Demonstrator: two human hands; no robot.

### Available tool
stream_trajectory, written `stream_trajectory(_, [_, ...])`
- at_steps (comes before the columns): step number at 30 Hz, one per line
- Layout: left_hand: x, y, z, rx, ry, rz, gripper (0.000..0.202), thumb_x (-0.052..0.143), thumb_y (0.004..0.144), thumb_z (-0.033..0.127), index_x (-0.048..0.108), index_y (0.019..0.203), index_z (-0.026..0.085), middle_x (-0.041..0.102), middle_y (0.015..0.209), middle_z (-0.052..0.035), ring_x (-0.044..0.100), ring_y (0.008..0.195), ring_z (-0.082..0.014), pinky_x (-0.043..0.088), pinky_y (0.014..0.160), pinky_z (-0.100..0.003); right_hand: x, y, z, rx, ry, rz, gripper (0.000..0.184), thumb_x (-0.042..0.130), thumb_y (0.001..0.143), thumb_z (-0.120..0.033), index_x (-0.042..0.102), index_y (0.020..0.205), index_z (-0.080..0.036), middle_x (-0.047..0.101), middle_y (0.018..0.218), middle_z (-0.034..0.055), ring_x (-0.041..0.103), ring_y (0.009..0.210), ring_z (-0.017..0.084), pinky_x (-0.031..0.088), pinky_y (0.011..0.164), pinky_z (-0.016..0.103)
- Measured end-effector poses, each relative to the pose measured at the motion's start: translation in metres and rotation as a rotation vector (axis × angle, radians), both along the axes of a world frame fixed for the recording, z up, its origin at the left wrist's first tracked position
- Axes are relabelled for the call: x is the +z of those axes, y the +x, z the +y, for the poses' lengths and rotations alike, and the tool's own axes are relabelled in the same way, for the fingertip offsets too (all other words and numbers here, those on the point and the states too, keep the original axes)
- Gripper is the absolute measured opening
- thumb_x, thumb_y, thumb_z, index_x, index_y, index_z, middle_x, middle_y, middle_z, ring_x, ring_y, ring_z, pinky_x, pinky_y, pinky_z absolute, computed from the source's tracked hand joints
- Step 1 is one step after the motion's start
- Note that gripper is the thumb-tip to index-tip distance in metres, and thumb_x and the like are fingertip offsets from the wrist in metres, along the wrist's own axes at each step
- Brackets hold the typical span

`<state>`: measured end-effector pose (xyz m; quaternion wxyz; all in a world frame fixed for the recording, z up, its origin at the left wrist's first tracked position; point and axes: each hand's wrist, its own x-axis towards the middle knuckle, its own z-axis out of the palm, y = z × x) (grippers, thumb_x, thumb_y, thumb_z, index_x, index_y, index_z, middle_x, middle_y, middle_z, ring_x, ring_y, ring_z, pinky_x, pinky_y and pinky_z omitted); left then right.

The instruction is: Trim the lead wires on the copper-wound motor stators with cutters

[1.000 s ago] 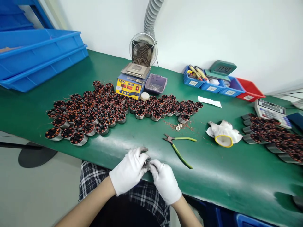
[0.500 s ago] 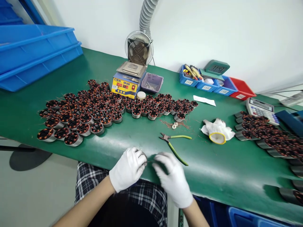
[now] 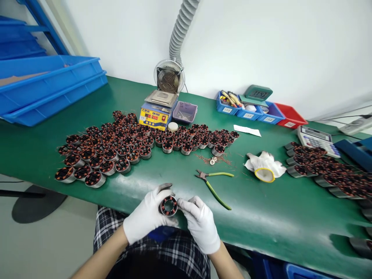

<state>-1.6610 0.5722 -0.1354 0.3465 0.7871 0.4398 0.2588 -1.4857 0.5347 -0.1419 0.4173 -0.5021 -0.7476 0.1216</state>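
My left hand, in a white glove, wraps its fingers and thumb around a motor stator. This metal ring has copper windings and black insulation inside, and its open end faces me. Close against the stator's right side is my gloved right hand, thumb and fingertips pinched together. Whether a wire end sits in that pinch is too small to tell. Both hands are above the front edge of the green table. Side cutters with green handles lie spread beyond my right hand.
Many wound stators stand at left and centre, more at right. Copper wire scraps, a spare glove and a yellow-blue solder pot lie behind. Small bins, a calculator and blue trays line the back.
The stator in my left hand has turned so its open end shows. My right hand has come closer, fingertips now pinched at its side. The view has shifted slightly.
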Motion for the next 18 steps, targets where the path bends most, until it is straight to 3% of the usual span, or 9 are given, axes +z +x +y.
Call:
stream_trajectory(4, [0.012, 0.009, -0.014, 0.132, -0.252, -0.275, 0.053, 0.074, 0.059, 0.025, 0.053, 0.107, 0.022, 0.064, 0.105, -0.007, 0.062, 0.094, -0.0236, 0.05, 0.085, -0.041, 0.027, -0.001, 0.0, 0.012, -0.147, 0.231, 0.017, 0.051, 0.083, -0.021, 0.067, 0.078, -0.019, 0.049, 0.06, -0.0007, 0.05, 0.049, 0.01, 0.042, 0.045, 0.019])
stream_trajectory(6, [0.022, 0.012, -0.018, 0.168, -0.288, -0.394, 0.049, 0.072, 0.06, 0.024, 0.053, 0.106, 0.022, 0.065, 0.098, -0.0048, 0.064, 0.086, -0.0213, 0.053, 0.08, -0.038, 0.038, -0.002, 0.0, -0.01, -0.246, 0.321, 0.016, 0.053, 0.079, -0.02, 0.066, 0.069, -0.019, 0.047, 0.057, -0.002, 0.048, 0.047, 0.01, 0.041, 0.044, 0.019])
stream_trajectory(9, [0.036, 0.012, -0.02, 0.052, -0.147, -0.546, 0.022, 0.068, 0.067, 0.026, 0.058, 0.086, 0.022, 0.062, 0.088, -0.0024, 0.063, 0.08, -0.0176, 0.055, 0.073, -0.032, 0.051, -0.005, -0.001, -0.084, -0.287, 0.351, 0.018, 0.052, 0.075, -0.018, 0.063, 0.06, -0.019, 0.045, 0.055, -0.0025, 0.045, 0.047, 0.01, 0.038, 0.045, 0.019])
stream_trajectory(11, [0.04, 0.009, -0.021, 0.013, 0.043, -0.518, 0.012, 0.062, 0.074, 0.023, 0.058, 0.086, 0.023, 0.06, 0.091, -0.0029, 0.061, 0.085, -0.0165, 0.053, 0.077, -0.03, 0.058, -0.008, -0.002, -0.112, -0.347, 0.392, 0.019, 0.051, 0.072, -0.018, 0.06, 0.056, -0.019, 0.044, 0.053, -0.0026, 0.045, 0.047, 0.01, 0.038, 0.046, 0.02])
stream_trajectory(14, [0.041, 0.003, -0.021, 0.047, 0.315, -0.31, 0.036, 0.058, 0.076, 0.015, 0.051, 0.11, 0.026, 0.054, 0.11, -0.0069, 0.055, 0.102, -0.0187, 0.049, 0.088, -0.033, 0.064, -0.011, -0.005, -0.095, -0.568, 0.553, 0.017, 0.051, 0.069, -0.022, 0.053, 0.052, -0.018, 0.042, 0.05, -0.0039, 0.042, 0.043, 0.009, 0.036, 0.042, 0.02])
stream_trajectory(16, [0.045, 0.0, -0.021, -0.028, 0.309, -0.26, 0.044, 0.054, 0.077, 0.01, 0.046, 0.116, 0.028, 0.054, 0.11, -0.0054, 0.056, 0.1, -0.0168, 0.048, 0.087, -0.031, 0.067, -0.013, -0.007, -0.093, -0.666, 0.603, 0.018, 0.05, 0.069, -0.024, 0.05, 0.052, -0.018, 0.04, 0.049, -0.0046, 0.039, 0.039, 0.008, 0.034, 0.04, 0.02])
stream_trajectory(18, [0.054, -0.002, -0.022, -0.15, 0.147, -0.265, 0.044, 0.053, 0.075, 0.007, 0.048, 0.113, 0.028, 0.056, 0.103, -0.0021, 0.058, 0.092, -0.0141, 0.049, 0.083, -0.027, 0.07, -0.014, -0.01, -0.144, -0.621, 0.54, 0.018, 0.05, 0.07, -0.024, 0.053, 0.053, -0.018, 0.042, 0.051, -0.0038, 0.04, 0.042, 0.009, 0.034, 0.042, 0.021])
